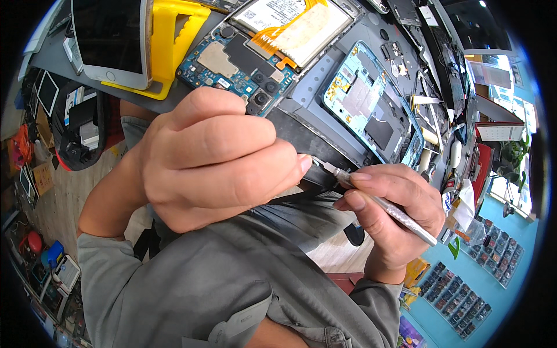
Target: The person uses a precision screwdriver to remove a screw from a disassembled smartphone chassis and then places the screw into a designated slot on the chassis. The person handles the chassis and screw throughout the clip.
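A phone [246, 51] lies opened beyond the left hand [217, 165], board [217, 60] and battery [307, 37] bared, not yet closed up; a blue frame [361, 98] lies beside it. The right hand [415, 200] has its fingers clamped on a knife [406, 221]; the left fingers pinch together, contents unclear.

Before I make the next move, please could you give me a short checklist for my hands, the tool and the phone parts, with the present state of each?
1. Right hand grips the knurled metal tool: ok.
2. Left fingertips well away from the tool's tip: not ok, they are very close.
3. Small piece secure in the left hand: cannot tell, curled fingers hide the grip.
4. Tip clear of the circuit board: ok, apart in this view.
5. Orange ribbon cable disconnected from the board: cannot tell.
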Motion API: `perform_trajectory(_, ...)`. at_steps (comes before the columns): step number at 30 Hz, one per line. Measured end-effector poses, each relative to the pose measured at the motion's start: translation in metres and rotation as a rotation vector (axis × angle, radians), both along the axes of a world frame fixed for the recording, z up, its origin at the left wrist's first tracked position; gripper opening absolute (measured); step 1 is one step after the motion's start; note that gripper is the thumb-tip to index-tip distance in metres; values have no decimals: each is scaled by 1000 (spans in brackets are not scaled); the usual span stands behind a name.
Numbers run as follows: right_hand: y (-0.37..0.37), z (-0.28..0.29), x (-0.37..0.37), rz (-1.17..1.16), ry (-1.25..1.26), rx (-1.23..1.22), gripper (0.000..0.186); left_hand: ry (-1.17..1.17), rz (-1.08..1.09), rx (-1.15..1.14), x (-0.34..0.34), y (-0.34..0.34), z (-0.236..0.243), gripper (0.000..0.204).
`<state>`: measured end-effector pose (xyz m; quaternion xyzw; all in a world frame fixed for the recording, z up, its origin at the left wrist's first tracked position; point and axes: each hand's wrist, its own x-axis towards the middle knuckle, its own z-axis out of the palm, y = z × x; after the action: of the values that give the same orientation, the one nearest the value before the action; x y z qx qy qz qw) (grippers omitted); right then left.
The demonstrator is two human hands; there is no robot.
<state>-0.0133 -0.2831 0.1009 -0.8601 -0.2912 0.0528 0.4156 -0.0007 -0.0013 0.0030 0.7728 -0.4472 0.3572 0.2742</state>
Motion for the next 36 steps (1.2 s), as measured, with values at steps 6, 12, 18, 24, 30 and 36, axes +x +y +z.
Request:
perform_trajectory(6,0,-6,1,58,-121,10,30,-11,-12,6,2,1,0,25)
perform_trajectory(12,-5,-7,-4,-72,42,50,33,-23,-14,23,3,3,0,26)
perform_trajectory(18,-5,-14,-20,-215,150,301,32,0,-4,13,0,2,0,28)
perform_trajectory(24,11,-22,-21,-147,-331,4,42,29,-6,-28,-1,2,-2,35)
perform_trajectory(30,34,-42,-21,-212,-515,15,46,96,-13,-118,-3,-1,2,34)
perform_trajectory(36,38,-48,-16,-172,-660,-37,47,140,39,-194,-5,-8,6,37)
